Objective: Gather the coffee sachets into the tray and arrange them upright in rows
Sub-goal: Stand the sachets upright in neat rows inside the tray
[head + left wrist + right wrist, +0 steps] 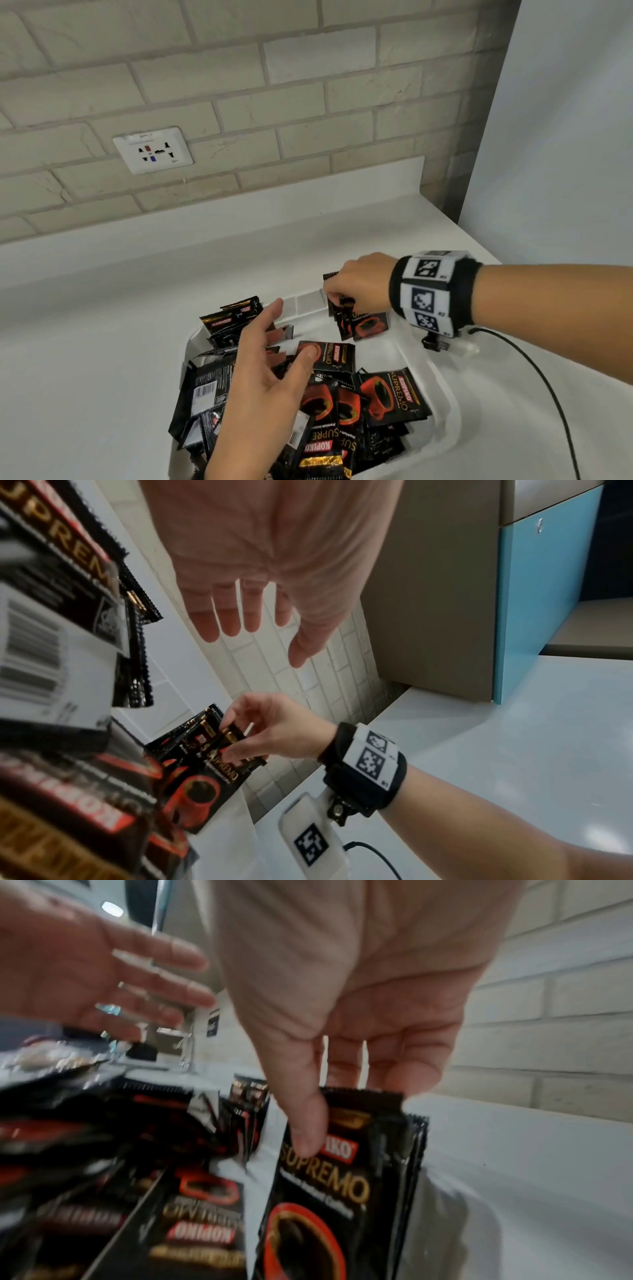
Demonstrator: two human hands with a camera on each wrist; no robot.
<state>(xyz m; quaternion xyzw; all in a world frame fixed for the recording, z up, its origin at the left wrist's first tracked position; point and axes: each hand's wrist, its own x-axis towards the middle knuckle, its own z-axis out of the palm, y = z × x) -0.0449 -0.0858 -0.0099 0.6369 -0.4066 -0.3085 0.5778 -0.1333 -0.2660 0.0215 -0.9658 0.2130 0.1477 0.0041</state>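
A white tray (442, 389) on the white counter holds a loose pile of black-and-red coffee sachets (346, 404). A few sachets lean upright at the tray's far left (233, 320). My right hand (339, 298) pinches the tops of a small bunch of upright sachets (368, 327) at the tray's far right corner. The right wrist view shows its thumb on the front sachet (342, 1191) and its fingers behind the bunch. My left hand (287, 334) hovers open over the pile, fingers spread and holding nothing; in the left wrist view it (267, 634) is also empty.
A brick wall with a white socket plate (153, 150) runs behind the counter (102, 342). A black cable (534, 373) trails from the right wrist band across the counter's right side. A pale panel (565, 137) stands at the right end.
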